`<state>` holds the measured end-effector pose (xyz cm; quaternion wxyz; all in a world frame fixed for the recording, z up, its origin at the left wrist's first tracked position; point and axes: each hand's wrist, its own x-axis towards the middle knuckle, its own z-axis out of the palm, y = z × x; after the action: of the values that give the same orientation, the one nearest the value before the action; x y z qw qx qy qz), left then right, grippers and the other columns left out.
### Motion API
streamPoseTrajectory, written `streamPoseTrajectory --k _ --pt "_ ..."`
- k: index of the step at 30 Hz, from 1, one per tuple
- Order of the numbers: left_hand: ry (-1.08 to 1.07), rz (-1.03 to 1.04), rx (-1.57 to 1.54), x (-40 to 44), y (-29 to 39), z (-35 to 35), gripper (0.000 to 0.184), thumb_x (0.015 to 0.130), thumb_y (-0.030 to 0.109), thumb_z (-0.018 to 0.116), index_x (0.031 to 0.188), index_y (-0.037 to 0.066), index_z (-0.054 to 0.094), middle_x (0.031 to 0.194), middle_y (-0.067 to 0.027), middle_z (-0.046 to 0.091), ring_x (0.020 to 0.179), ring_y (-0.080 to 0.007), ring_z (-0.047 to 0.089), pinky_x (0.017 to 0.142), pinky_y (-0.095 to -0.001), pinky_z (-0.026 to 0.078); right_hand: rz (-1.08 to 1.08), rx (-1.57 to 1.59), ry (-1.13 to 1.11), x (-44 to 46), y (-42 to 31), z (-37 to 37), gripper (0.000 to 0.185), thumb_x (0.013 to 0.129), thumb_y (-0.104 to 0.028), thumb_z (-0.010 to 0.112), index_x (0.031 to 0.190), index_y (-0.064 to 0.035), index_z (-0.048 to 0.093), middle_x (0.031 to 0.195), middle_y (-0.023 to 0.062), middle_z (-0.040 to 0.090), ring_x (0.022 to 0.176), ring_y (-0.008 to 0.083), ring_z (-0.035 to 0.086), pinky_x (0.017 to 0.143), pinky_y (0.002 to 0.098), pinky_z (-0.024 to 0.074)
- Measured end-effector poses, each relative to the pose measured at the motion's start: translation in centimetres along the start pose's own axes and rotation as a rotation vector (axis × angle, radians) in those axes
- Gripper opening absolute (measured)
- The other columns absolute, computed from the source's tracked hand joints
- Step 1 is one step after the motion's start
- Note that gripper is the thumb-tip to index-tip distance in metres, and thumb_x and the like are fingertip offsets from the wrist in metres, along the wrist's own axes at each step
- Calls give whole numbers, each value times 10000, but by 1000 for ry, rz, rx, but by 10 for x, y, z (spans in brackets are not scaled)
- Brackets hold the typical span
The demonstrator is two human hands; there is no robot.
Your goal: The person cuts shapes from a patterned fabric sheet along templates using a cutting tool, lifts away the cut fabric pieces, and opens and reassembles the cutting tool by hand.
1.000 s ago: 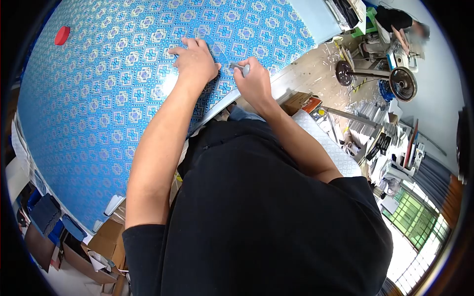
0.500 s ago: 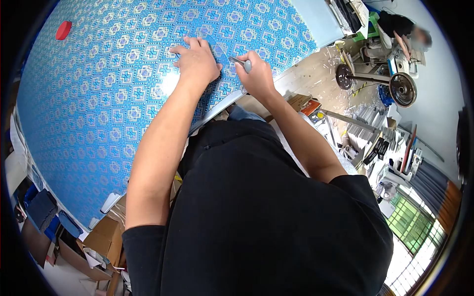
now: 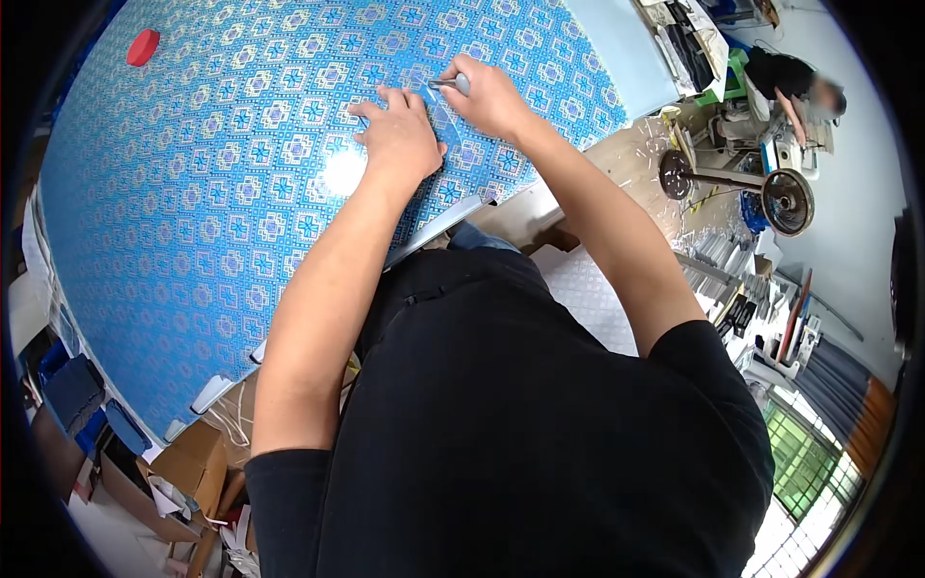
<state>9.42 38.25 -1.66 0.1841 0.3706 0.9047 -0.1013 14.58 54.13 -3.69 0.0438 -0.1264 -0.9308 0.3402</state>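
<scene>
Blue patterned fabric (image 3: 193, 193) with cross and flower motifs covers the big table under both hands. My left hand (image 3: 398, 135) lies on it with fingers spread, pressing down. Beside those fingers a clear, thin-edged sheet, like a transparent template (image 3: 441, 120), shows faintly; most of its outline is hard to make out. My right hand (image 3: 489, 96) is closed around a silver-grey pen-like tool (image 3: 462, 84). The tool's narrow tip points left, at the clear sheet's upper edge, just right of my left fingertips. A red round object (image 3: 144, 47) rests on the fabric at the upper left.
The table's pale edge (image 3: 438, 229) runs just in front of my body. A cardboard box (image 3: 188, 462) stands below it at the left. To the right are a fan (image 3: 787, 202), stacks of papers, scraps on the floor and a seated person (image 3: 780, 77).
My right hand has moved up and left with the tool, along the clear sheet to its upper end. My left hand stays pressed on the fabric; the whole view has shifted slightly.
</scene>
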Motion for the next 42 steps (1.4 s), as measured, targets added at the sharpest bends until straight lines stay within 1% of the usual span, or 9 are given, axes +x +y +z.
streamPoseTrajectory --k 3,14,20,24,27,28,31,34,42 --pt "2 -21 -74 -3 1 -2 1005 889 572 725 1601 -2 308 1630 -306 279 1359 -683 349 945 -616 584 -105 -34 2 20 0 0 225 929 -187 744 1081 -54 644 1029 171 744 946 372 715 803 442 560" --pt "29 -73 -173 -7 2 -1 997 847 509 795 1600 44 336 1643 -251 302 1399 -649 323 975 -621 568 -109 29 -90 33 2 -3 193 939 -164 741 1061 -61 632 1075 154 747 967 357 711 818 437 554" --pt "98 -124 -287 -12 3 0 988 785 442 872 1555 41 399 1648 -218 317 1422 -617 325 995 -628 554 -125 55 -253 44 11 -19 227 963 -190 735 1128 -75 630 1068 142 747 972 361 707 816 439 548" --pt "121 -196 -358 -13 6 0 960 759 387 900 1543 95 430 1642 -218 323 1441 -600 316 1012 -638 541 -259 19 -401 74 22 -38 256 963 -208 748 1183 -123 648 1075 104 752 980 321 716 822 422 550" --pt "184 -167 -420 -14 7 8 915 720 305 925 1522 279 484 1628 -210 336 1448 -606 303 1046 -659 511 -497 -11 -617 110 33 -43 218 963 -153 731 1170 -123 669 1053 90 755 951 292 718 812 398 557" --pt "180 -193 -424 -14 7 10 915 720 305 925 1522 279 484 1628 -210 336 1448 -606 303 1046 -659 511 -515 -5 -634 123 33 -44 218 963 -153 731 1170 -123 669 1053 90 755 951 292 718 812 398 557" --pt "195 -218 -455 -17 10 9 893 713 265 929 1505 305 518 1637 -178 328 1463 -579 308 1068 -643 502 -871 -91 -816 162 29 -39 199 937 -134 740 1128 -134 684 997 91 754 912 310 716 774 448 557" --pt "194 -247 -482 -16 12 6 874 709 238 930 1489 329 547 1645 -137 324 1480 -548 306 1091 -627 498 -982 -210 -946 180 2 -42 166 937 -129 736 1092 -132 675 964 90 747 885 316 712 744 461 547" --pt "123 -277 -455 -14 13 -5 884 686 224 937 1478 334 560 1647 -116 341 1487 -533 308 1138 -597 473 -1037 -150 -1034 195 5 -27 127 949 -134 724 1022 -88 631 912 88 723 871 319 696 770 454 537"
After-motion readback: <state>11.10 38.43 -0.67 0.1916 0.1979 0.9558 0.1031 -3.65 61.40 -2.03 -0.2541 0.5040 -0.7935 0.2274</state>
